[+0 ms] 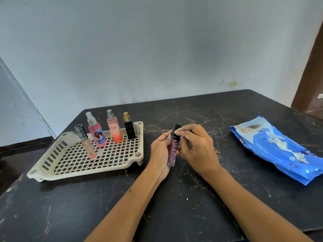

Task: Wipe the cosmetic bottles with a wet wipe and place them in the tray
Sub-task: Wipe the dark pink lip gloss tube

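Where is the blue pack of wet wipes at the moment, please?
In the head view the blue pack of wet wipes lies flat on the right side of the black table, right of the right hand and apart from it.

The near and right part of the tray [73,169] is bare, so a hand can come in there from the front, while four bottles [113,127] stand along its far side and block that way. Between the tray and the blue wipe pack [277,149] the dark table [174,206] is open, but both hands with a tube [172,154] occupy its middle.
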{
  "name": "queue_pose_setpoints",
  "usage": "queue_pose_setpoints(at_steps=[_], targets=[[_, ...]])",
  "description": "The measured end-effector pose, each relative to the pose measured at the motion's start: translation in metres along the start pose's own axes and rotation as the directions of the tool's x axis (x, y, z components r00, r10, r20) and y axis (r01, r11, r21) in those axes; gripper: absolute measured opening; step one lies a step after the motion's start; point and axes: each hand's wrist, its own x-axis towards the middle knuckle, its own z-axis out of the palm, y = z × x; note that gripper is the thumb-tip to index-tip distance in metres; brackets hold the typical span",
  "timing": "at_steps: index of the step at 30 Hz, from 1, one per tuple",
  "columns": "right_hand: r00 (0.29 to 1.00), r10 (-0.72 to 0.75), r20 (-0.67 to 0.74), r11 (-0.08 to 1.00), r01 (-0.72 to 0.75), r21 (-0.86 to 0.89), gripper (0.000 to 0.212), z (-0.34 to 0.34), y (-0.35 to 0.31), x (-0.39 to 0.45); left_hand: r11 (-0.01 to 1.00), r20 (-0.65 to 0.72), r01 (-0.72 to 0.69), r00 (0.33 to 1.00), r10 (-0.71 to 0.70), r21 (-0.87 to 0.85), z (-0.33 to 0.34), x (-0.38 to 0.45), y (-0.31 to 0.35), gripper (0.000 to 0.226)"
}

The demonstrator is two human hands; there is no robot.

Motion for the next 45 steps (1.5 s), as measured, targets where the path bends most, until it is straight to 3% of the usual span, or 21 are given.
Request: queue_pose_setpoints(at_steps=[7,12,19,26,31,35,45], targets=[[1.0,0.007,-0.019,1.0,-0.007,-0.026,0.017,0.001,0.002,0.001,0.999,0.01,-0.015,1.0,0.014,0.032,-0.001,0.001,-0.001,0.03],[0.993,0.086,-0.084,0.995,-0.09,-0.045,0.02,0.0,0.006,0.002,0.997,-0.032,-0.056,0.998,0.058,0.051,0.0,0.001,-0.004,0.021],[1.0,-0.011,-0.01,0.998,0.01,-0.057,0.029,-0.001,0.002,0.002,0.977,0.014,-0.159,0.987,0.158,0.144,-0.002,-0.001,-0.007,0.017],[0.999,0.01,-0.033,0.995,-0.014,-0.103,0.03,-0.006,0.006,0.003,0.969,-0.004,-0.159,0.987,0.162,0.19,-0.004,0.002,-0.009,0.023],[0.999,-0.047,-0.003,0.996,0.046,-0.077,0.017,-0.002,0.004,0.001,0.969,0.046,-0.182,0.983,0.177,0.169,-0.005,0.002,-0.009,0.022],[1.0,-0.007,-0.016,0.992,0.005,-0.124,0.03,-0.005,0.005,0.003,0.959,0.034,-0.181,0.983,0.178,0.219,-0.005,0.005,-0.011,0.026],[0.998,-0.055,-0.002,0.998,0.055,-0.006,0.02,-0.007,0.003,0.002,0.996,0.024,-0.08,0.997,0.079,0.042,-0.007,0.005,-0.006,0.016]])
